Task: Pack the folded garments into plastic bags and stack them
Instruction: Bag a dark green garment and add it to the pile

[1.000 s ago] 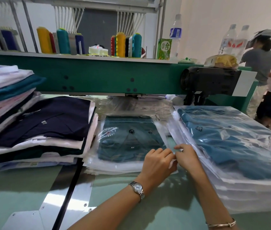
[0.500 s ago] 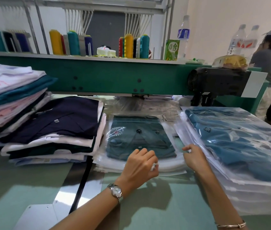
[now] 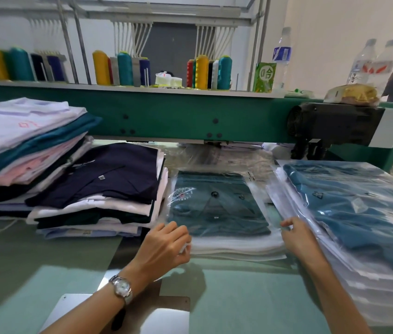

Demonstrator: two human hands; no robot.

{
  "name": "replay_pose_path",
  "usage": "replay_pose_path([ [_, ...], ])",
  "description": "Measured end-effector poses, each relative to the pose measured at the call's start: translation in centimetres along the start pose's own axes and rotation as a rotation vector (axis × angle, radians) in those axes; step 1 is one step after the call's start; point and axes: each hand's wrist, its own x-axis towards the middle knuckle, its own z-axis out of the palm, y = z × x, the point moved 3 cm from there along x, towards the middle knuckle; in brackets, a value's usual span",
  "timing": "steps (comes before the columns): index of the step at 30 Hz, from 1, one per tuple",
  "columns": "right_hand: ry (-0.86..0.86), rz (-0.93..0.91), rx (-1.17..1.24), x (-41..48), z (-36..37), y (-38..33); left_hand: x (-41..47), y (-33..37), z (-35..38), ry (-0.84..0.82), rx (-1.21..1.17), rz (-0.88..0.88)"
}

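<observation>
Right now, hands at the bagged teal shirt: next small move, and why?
Probably lift the bagged dark teal polo and set it on the stack of bagged blue shirts at right. The left hand pinches its near-left corner, the right hand is at its near-right edge, and the polo sits fully inside.

— How is your light?
— Bright and even from overhead; your left hand (image 3: 164,247) throws a soft shadow on the bench (image 3: 238,297).
— Any glare?
— The metal plate (image 3: 166,320) flares white, the bagged stack (image 3: 359,213) glints. At left the thread cones (image 3: 19,65) blur; edges bow.
</observation>
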Motion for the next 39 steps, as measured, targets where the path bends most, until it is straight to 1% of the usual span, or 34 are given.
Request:
replay_pose_path([
  [11,-0.002,-0.004,-0.009,0.0,-0.1,-0.2,-3.4,-5.2,-2.4,-0.032,0.12,0.01],
  [15,-0.013,-0.006,-0.006,-0.2,0.0,-0.3,-3.5,-6.0,-2.9,-0.064,0.108,0.003],
  [18,0.013,-0.031,-0.032,-0.2,0.0,-0.3,-3.0,-5.9,-2.8,-0.095,0.028,-0.03],
  [21,0.087,-0.093,-0.178,-0.6,0.2,-1.3,-1.5,-5.4,-2.1,-0.133,-0.082,-0.106],
  [24,0.19,-0.145,-0.524,-1.3,0.2,-3.2,1.0,-4.6,-0.7,-0.161,-0.097,-0.156],
  [26,0.218,-0.144,-0.691,-1.6,0.0,-4.4,2.5,-4.5,0.7,-0.199,-0.114,-0.218],
  [27,0.213,-0.135,-0.749,-1.6,-0.1,-4.9,3.2,-4.7,1.4,-0.224,-0.141,-0.29],
  [29,0.162,-0.115,-0.798,-1.0,0.0,-6.0,4.2,-5.7,3.2,-0.319,-0.244,-0.521],
  [30,0.134,-0.114,-0.786,-0.6,0.2,-6.6,4.5,-6.2,4.1,-0.388,-0.308,-0.66],
  [32,0.094,-0.133,-0.729,0.3,1.0,-7.9,5.1,-7.0,5.5,-0.535,-0.36,-0.871],
  [33,0.073,-0.148,-0.706,0.8,1.6,-8.4,5.4,-7.2,5.7,-0.582,-0.35,-0.939],
  [34,0.047,-0.151,-0.687,1.3,2.2,-8.7,5.6,-7.0,5.4,-0.593,-0.354,-0.99],
  [36,0.005,-0.117,-0.66,2.4,3.2,-8.8,5.9,-7.1,5.4,-0.81,-0.146,-0.908],
  [37,-0.01,-0.093,-0.645,2.9,3.5,-8.7,5.9,-7.5,5.8,-0.866,-0.084,-0.867],
  [38,-0.019,-0.075,-0.624,3.3,3.8,-8.5,5.8,-7.7,6.6,-0.871,-0.117,-0.848],
  [39,-0.017,-0.068,-0.599,3.7,4.0,-8.3,6.2,-8.2,7.1,-0.842,-0.14,-0.864],
])
